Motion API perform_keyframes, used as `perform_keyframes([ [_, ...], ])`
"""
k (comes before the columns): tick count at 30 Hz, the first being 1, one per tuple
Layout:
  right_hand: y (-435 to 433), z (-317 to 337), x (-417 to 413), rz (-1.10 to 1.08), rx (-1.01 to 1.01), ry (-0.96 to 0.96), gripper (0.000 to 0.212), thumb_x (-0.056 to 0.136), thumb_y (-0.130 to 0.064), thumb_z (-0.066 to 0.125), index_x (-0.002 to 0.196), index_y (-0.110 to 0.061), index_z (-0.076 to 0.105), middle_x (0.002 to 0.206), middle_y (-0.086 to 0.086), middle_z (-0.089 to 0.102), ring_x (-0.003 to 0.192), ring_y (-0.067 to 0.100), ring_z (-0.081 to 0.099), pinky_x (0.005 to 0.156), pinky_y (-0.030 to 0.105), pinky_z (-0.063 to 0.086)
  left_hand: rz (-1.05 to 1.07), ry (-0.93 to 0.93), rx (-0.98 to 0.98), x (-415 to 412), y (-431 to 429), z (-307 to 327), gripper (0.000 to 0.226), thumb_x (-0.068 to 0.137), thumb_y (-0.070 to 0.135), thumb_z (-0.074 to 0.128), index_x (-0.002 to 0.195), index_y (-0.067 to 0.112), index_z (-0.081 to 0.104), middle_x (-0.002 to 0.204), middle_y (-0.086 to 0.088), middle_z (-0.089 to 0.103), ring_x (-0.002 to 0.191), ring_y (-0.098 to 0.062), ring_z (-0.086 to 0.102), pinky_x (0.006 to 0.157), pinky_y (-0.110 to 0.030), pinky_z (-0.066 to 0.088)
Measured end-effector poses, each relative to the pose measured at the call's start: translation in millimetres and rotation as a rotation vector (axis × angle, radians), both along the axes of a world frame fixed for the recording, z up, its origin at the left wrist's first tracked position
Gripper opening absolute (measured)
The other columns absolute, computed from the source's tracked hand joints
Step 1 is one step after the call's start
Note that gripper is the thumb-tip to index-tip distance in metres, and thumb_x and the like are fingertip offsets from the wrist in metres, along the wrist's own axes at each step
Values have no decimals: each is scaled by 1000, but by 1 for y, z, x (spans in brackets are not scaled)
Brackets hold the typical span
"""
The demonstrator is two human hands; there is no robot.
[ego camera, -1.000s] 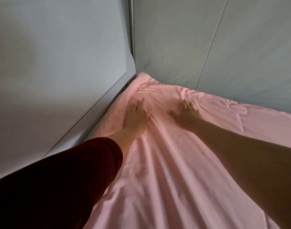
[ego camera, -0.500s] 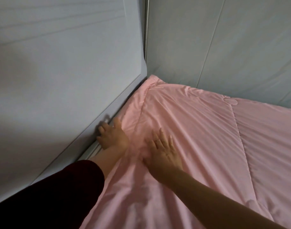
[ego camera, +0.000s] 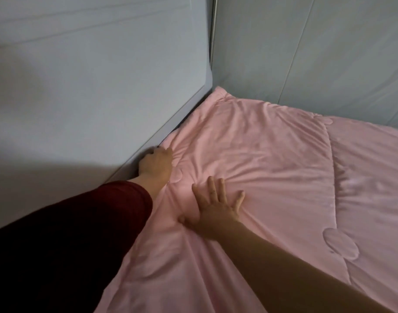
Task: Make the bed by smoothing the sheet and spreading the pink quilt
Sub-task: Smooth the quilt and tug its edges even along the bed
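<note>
One pink quilt (ego camera: 272, 154) is spread, wrinkled, into the corner between two grey panels (ego camera: 91, 86). Two hands are laid on it. The right hand (ego camera: 216, 207) is pressed flat, fingers apart. The left hand (ego camera: 156, 164), below a dark red sleeve (ego camera: 80, 233), is set at the quilt's edge against the panel, with its fingers bent down; whether anything is gripped cannot be told.

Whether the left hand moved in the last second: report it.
Yes. The left hand slid back from the quilt's far corner to its wall-side edge.
</note>
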State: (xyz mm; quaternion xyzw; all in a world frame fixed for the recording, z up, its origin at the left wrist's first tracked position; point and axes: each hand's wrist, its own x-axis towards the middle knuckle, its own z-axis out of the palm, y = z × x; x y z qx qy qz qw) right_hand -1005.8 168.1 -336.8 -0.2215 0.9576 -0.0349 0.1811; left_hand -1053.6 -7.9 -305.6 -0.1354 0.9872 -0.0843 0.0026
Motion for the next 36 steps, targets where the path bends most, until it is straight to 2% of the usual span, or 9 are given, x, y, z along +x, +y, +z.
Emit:
perform_keyframes([
  [8,2,19,-5,31,17,-94,98,76,-86,32,151,-40,-11,157,2,-28,144,30,-27,104,74,-8,272,298,597,79,-5,2,35,100,30,32,134,28,39,119,-17,61,106,-39,59,88,-43,46],
  [11,12,26,15,76,-55,-70,92,80,-83,30,151,-40,-10,158,3,-25,145,31,-24,111,68,-6,324,338,684,112,-13,10,27,99,31,35,125,28,44,113,-12,63,103,-34,60,85,-38,45],
  [15,18,23,57,141,-111,-22,89,81,-81,32,149,-45,-12,159,2,-22,146,30,-21,114,63,-5,152,231,769,151,-22,12,18,97,29,44,113,20,50,94,-9,63,91,-32,63,72,-31,44],
  [18,7,28,80,169,-151,-14,87,83,-77,37,150,-46,-10,159,0,-24,145,29,-24,114,63,-7,22,165,567,162,-30,17,20,85,15,48,102,12,58,92,-9,55,80,-30,59,67,-30,41],
  [22,-14,34,104,234,-137,24,83,86,-74,36,150,-45,-9,157,-3,-27,143,31,-28,109,71,-6,-134,137,-103,158,-38,24,14,73,-4,48,72,-2,61,84,-25,57,48,-32,61,36,-34,49],
  [24,-17,29,111,245,-52,-101,83,85,-74,37,149,-47,-8,158,-6,-25,144,29,-27,105,76,-3,-78,21,-89,159,-28,21,21,85,-3,47,99,-8,62,117,-29,50,89,-38,64,64,-40,55],
  [26,-16,26,112,261,54,-176,89,81,-78,40,149,-48,-10,158,-7,-26,143,28,-29,102,77,-1,74,-113,-63,164,-17,15,36,96,2,33,127,-5,48,139,-26,32,121,-38,45,89,-42,48],
  [30,-22,34,105,212,56,-281,92,79,-77,47,148,-50,-7,157,-10,-26,143,28,-28,102,78,1,82,-61,-48,194,-11,17,37,98,7,28,134,7,38,132,-21,40,110,-36,55,85,-43,49],
  [36,-13,40,134,232,-11,-212,86,83,-75,42,151,-45,-2,160,-8,-20,146,28,-20,110,69,7,274,31,363,248,-16,13,47,93,4,32,138,17,33,131,-23,36,99,-43,56,84,-44,47],
])
